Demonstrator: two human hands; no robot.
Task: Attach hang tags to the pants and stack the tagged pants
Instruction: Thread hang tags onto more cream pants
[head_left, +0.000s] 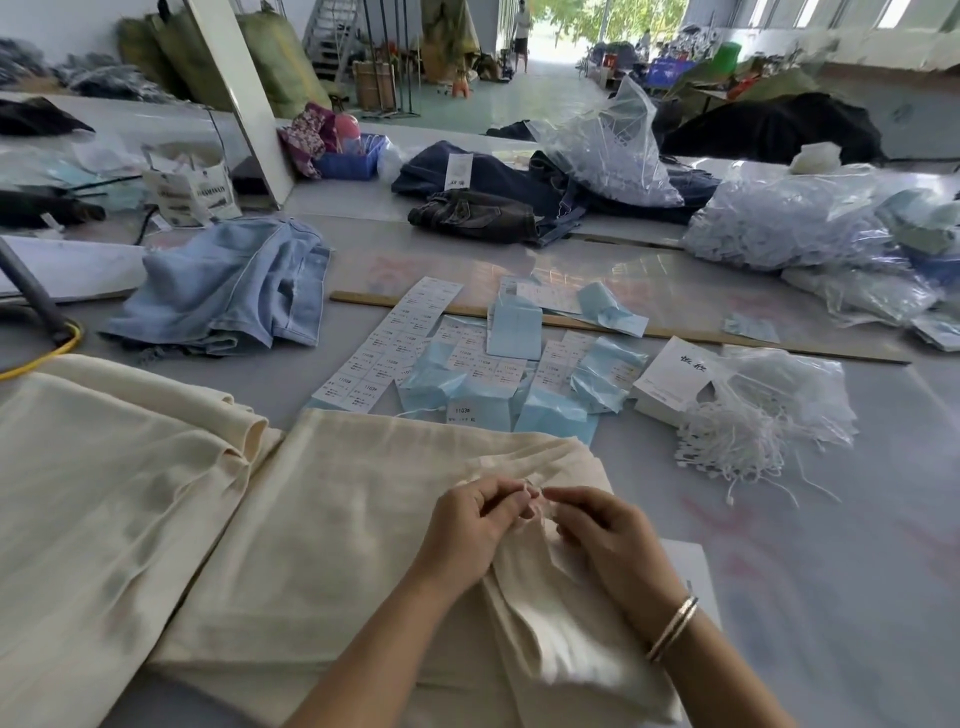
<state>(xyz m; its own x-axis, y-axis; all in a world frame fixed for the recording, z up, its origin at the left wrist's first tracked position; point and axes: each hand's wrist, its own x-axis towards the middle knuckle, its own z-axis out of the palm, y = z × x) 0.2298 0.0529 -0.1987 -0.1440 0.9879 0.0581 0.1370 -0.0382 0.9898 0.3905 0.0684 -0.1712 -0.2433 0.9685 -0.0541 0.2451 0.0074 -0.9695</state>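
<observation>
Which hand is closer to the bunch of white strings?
Right. The right hand works on the cream pants, just below-left of the white strings; the left hand is farther left.

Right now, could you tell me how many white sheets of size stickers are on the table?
1 clearly: the sticker sheet beside the blue hang tags; more may lie beneath them.

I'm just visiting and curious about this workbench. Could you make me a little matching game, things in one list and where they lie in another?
Things:
1. cream pants
2. light blue jeans
3. white string loops
4. blue hang tags

Places:
A. loose bundle at the right, by a white box
B. spread in the middle of the table, beyond the cream cloth
C. crumpled at the left, further back
D. under both hands, nearest the camera

Pairs: 1-D, 2-C, 3-A, 4-B
</observation>
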